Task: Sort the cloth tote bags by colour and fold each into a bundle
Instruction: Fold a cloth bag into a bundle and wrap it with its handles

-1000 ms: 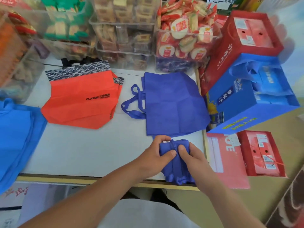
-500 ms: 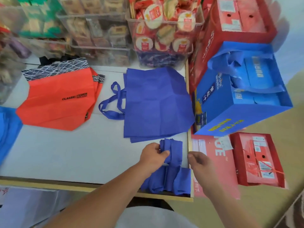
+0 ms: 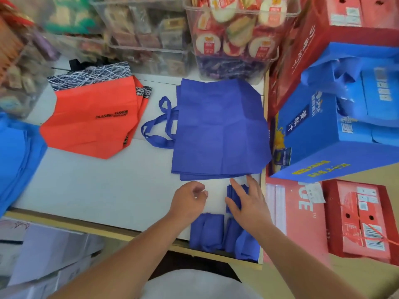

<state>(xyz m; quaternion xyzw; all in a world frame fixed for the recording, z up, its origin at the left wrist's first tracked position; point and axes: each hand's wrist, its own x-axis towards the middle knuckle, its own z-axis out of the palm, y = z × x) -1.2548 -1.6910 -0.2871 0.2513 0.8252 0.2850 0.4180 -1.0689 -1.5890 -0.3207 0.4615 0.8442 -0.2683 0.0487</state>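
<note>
A folded dark blue bundle (image 3: 234, 195) lies at the table's front right, and my right hand (image 3: 248, 200) rests flat on it with straight fingers. Two more dark blue bundles (image 3: 208, 230) sit at the front edge below my hands. My left hand (image 3: 190, 198) hovers just left of the bundle, fingers loosely curled, holding nothing. Behind my hands lies a flat stack of dark blue tote bags (image 3: 220, 130) with handles pointing left. An orange tote stack (image 3: 90, 124) lies left of it. Light blue totes (image 3: 15, 158) hang over the table's left end.
Clear bins of packaged snacks (image 3: 235, 35) line the back of the white table (image 3: 97, 186). A large blue gift box (image 3: 336, 130) and red boxes (image 3: 358, 216) crowd the right side. Pale cartons (image 3: 43, 251) stand below the front left edge.
My left hand let go of the dark blue bundle and drew back to the left. My right hand moved onto the bundle and now lies flat on it. The camera shifted closer.
</note>
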